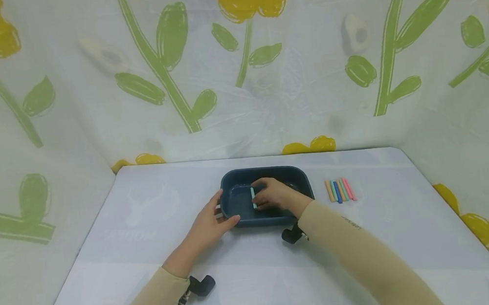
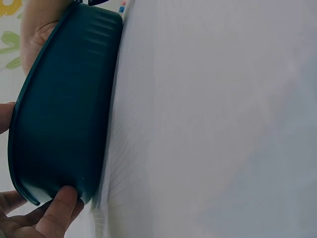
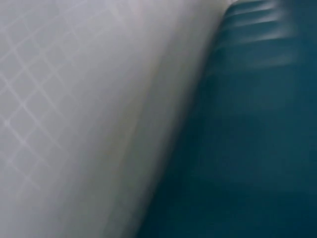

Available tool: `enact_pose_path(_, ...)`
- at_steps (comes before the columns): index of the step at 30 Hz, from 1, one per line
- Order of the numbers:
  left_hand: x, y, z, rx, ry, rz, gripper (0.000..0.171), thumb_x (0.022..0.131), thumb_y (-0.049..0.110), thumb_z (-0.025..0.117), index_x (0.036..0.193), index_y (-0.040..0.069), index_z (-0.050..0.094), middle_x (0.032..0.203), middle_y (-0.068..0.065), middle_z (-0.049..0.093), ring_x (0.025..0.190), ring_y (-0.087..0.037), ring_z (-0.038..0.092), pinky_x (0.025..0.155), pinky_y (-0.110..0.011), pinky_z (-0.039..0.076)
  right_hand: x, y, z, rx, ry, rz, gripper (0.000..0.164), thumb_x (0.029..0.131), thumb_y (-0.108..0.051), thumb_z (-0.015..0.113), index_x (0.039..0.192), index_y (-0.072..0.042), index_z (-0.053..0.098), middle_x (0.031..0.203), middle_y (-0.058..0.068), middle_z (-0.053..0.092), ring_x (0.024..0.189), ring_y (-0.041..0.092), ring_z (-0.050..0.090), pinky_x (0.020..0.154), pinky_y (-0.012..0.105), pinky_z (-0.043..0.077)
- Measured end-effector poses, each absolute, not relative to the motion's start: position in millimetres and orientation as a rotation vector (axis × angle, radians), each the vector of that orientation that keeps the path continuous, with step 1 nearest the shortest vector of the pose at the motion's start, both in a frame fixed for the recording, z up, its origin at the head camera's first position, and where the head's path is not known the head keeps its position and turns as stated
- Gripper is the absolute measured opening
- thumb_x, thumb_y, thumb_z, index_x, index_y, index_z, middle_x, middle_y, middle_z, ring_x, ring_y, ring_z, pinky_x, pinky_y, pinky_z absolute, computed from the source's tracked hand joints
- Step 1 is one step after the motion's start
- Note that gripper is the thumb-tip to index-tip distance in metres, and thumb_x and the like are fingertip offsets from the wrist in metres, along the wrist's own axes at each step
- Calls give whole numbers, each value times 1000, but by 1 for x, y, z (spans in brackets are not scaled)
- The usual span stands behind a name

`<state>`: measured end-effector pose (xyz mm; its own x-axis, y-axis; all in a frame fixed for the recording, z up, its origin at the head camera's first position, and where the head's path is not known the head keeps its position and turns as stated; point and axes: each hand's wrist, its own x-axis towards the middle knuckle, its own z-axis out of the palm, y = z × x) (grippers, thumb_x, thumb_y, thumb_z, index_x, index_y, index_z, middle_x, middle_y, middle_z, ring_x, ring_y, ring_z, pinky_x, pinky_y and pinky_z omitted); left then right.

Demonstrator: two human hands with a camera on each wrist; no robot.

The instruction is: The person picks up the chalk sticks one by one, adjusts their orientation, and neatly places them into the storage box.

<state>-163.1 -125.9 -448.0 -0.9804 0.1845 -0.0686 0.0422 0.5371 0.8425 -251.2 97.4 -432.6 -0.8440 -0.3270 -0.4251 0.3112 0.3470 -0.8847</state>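
A dark teal rectangular tray (image 1: 242, 224) with raised walls stands on the table. My left hand (image 1: 207, 226) grips its left end, the thumb over the near left rim. In the left wrist view, left fingers (image 2: 58, 213) bear on the end wall of the tray (image 2: 64, 109). Inside the tray, my right hand (image 1: 275, 194) pinches a pale green chalk stick (image 1: 253, 199), which points away from me. The right wrist view has only the outer wall of the tray (image 3: 252, 129) and blurred table; the right hand is out of sight there.
To the right of the tray, several chalk sticks (image 1: 340, 190) in orange, green, blue and pink lie side by side. The white table (image 1: 256, 279) is bounded at the back and sides by flower-printed cloth (image 1: 290, 79).
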Motion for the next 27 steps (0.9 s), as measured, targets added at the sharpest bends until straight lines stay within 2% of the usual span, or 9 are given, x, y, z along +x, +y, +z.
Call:
enact_pose_path(8, -162, -126, -450, 208, 2620, 1444, 94, 88, 38, 78, 161, 14, 21, 156, -16, 38, 128, -35, 55, 101, -44, 51, -249, 92, -436, -15, 2130, -1450, 60, 86, 7, 72, 142, -2, 50, 101, 19, 69, 80, 21, 69, 73, 34, 62)
enact_pose_path(17, -161, -126, -450, 201, 2624, 1446, 93, 89, 36, 77, 160, 15, 22, 157, -16, 38, 128, -35, 56, 101, -44, 51, -248, 90, -434, 8, 2192, -1394, 61, 86, 2, 74, 142, -5, 51, 96, 15, 70, 73, 18, 71, 71, 31, 62)
enact_pose_path(27, -160, -127, -449, 217, 2627, 1455, 93, 89, 37, 77, 160, 15, 22, 157, -16, 37, 129, -35, 55, 102, -43, 51, -245, 87, -431, 1, 2263, -1334, 60, 86, 0, 75, 141, -4, 52, 92, 14, 70, 73, 19, 72, 71, 31, 62)
